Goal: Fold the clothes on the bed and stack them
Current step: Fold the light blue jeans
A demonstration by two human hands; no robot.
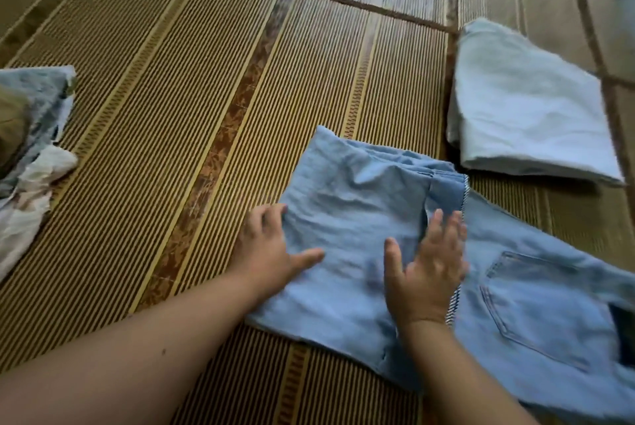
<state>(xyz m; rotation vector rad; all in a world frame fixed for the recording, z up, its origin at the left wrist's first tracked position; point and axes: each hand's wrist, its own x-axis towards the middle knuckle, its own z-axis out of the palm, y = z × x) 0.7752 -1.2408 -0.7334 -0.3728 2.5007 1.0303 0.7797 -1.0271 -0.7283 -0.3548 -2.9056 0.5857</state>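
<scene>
Jeans (347,198), light blue, part-folded on woven mat (206,91) at near edge. Right hand (426,270) flat on them, fingers straight, slightly apart. Left hand (271,249) at fold's left edge, fingers curled, grip unclear. Beyond: folded pale garment (529,108) right; unfolded heap (31,156) left.

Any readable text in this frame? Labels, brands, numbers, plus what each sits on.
None readable.
jeans: only stitching and a back pocket; the dark patch at their right edge is too blurred to tell whether it is a label.
folded pale garment: no print visible.
unfolded pile: no print visible.
woven mat: stripes and a pattern band, no lettering.
</scene>
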